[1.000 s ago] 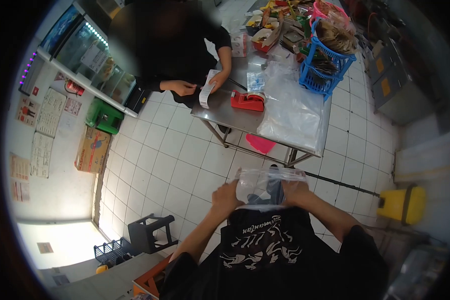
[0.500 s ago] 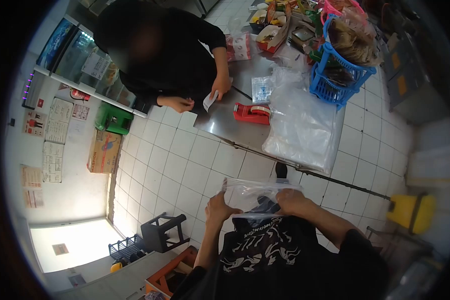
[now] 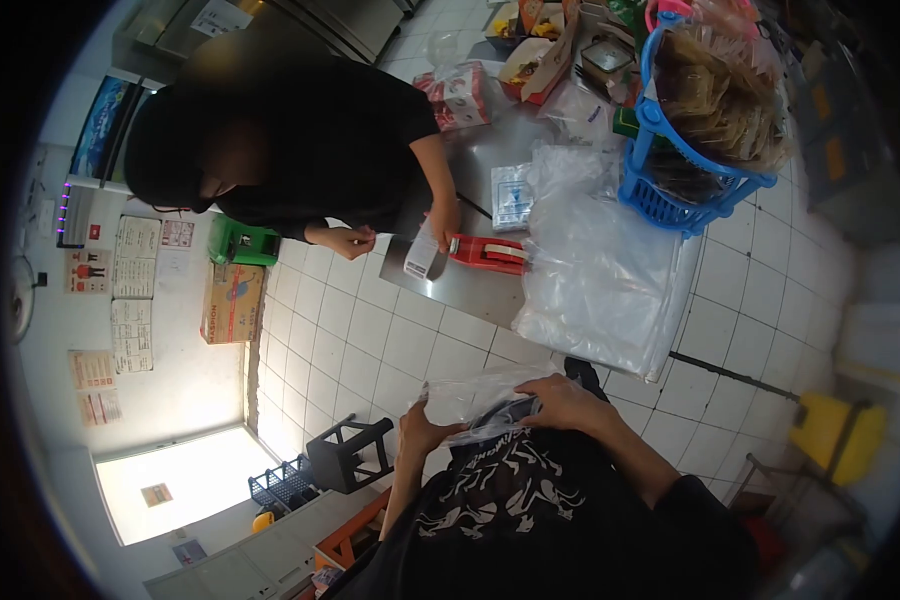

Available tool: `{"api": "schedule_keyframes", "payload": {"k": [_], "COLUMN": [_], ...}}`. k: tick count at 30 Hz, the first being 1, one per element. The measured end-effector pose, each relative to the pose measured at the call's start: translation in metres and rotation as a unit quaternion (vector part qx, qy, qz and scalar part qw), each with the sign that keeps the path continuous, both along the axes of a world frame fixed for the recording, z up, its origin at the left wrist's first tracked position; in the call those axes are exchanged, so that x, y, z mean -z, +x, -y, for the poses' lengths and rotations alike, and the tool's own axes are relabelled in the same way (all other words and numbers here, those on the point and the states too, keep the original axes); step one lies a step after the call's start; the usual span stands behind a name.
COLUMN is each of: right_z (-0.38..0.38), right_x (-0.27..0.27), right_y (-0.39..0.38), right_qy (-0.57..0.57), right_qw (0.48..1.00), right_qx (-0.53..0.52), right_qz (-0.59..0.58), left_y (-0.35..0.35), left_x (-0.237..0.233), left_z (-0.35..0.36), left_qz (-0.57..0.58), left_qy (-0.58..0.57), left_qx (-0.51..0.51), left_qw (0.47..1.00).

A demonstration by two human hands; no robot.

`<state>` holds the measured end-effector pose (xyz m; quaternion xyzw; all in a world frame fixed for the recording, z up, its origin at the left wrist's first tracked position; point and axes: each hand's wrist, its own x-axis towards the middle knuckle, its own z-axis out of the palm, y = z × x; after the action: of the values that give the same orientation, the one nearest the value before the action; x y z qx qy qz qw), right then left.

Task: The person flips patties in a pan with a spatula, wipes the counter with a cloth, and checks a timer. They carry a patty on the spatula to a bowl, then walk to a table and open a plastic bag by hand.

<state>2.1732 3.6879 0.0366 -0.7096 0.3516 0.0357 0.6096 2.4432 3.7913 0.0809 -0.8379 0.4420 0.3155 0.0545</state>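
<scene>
A clear plastic bag [image 3: 475,393] is stretched across in front of my chest. My left hand [image 3: 427,428] grips its left end, with the thumb turned inward. At the other end, my right hand [image 3: 567,403] pinches the bag near its upper edge. Through the film my dark shirt shows, and I see nothing inside the bag. Beyond my hands, a stack of clear plastic bags [image 3: 600,285] covers the near corner of the metal table [image 3: 470,292]. To the left of that stack sits a red tape dispenser [image 3: 488,253].
Across the table a person in black [image 3: 310,130] has one hand on a paper slip [image 3: 423,252]. A blue basket rack [image 3: 682,195] stands at the table's right side. Food boxes [image 3: 535,65] lie farther back. A black stool [image 3: 350,455] is on the floor at left.
My hands have shifted slightly left, and the bag between them looks more gathered. The other person's hand and paper slip are now closer to the tape dispenser. The camera view has tilted.
</scene>
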Motion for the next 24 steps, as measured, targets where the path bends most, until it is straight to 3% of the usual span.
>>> {"api": "schedule_keyframes", "payload": {"k": [2,3,5,7,9,11,13,14,16,17,19,20,22,23,24], "right_z": [0.008,0.017,0.044,0.089,0.147,0.210,0.260,0.273,0.292,0.295,0.301,0.301,0.294,0.289,0.282], "right_x": [-0.003,-0.009,-0.026,-0.037,-0.063,-0.030,-0.006,0.006,0.028,0.034,0.043,0.046,0.046,0.044,0.039], "right_y": [-0.002,-0.004,-0.009,-0.013,-0.014,-0.001,0.014,0.018,0.018,0.012,0.000,-0.002,-0.007,-0.009,-0.010], "right_qy": [-0.092,-0.090,0.084,-0.063,-0.216,-0.396,-0.539,-0.541,-0.468,-0.471,-0.382,-0.385,-0.338,-0.342,-0.373], "right_qw": [0.993,0.994,0.955,0.905,0.867,0.801,0.756,0.759,0.813,0.813,0.870,0.870,0.855,0.855,0.823], "right_qx": [0.022,0.019,0.211,0.351,0.414,0.413,0.365,0.358,0.313,0.304,0.252,0.243,0.383,0.378,0.425], "right_qz": [0.066,0.063,0.192,0.232,0.175,0.178,0.063,0.063,-0.150,-0.154,-0.182,-0.188,-0.093,-0.098,-0.051], "left_y": [0.006,0.012,0.023,0.012,0.013,0.006,-0.006,-0.014,-0.024,-0.027,-0.029,-0.030,-0.031,-0.030,-0.028], "left_x": [0.004,0.002,-0.002,-0.026,-0.019,-0.018,-0.026,-0.032,-0.033,-0.031,-0.019,-0.014,-0.017,-0.018,-0.014], "left_z": [0.000,0.006,0.007,0.021,0.020,0.023,0.033,0.039,0.040,0.038,0.028,0.025,0.030,0.033,0.034], "left_qz": [-0.010,-0.039,-0.044,-0.048,-0.060,-0.062,-0.074,-0.085,-0.093,-0.096,-0.107,-0.109,-0.123,-0.128,-0.134], "left_qy": [-0.051,0.017,-0.017,-0.013,-0.053,-0.090,-0.078,-0.048,-0.058,-0.066,-0.101,-0.135,-0.110,-0.086,-0.088], "left_qx": [-0.006,-0.063,-0.034,-0.041,-0.044,-0.039,-0.061,-0.086,-0.093,-0.093,-0.099,-0.097,-0.110,-0.116,-0.119], "left_qw": [0.999,0.997,0.998,0.998,0.996,0.993,0.992,0.991,0.990,0.989,0.984,0.980,0.980,0.981,0.980]}}
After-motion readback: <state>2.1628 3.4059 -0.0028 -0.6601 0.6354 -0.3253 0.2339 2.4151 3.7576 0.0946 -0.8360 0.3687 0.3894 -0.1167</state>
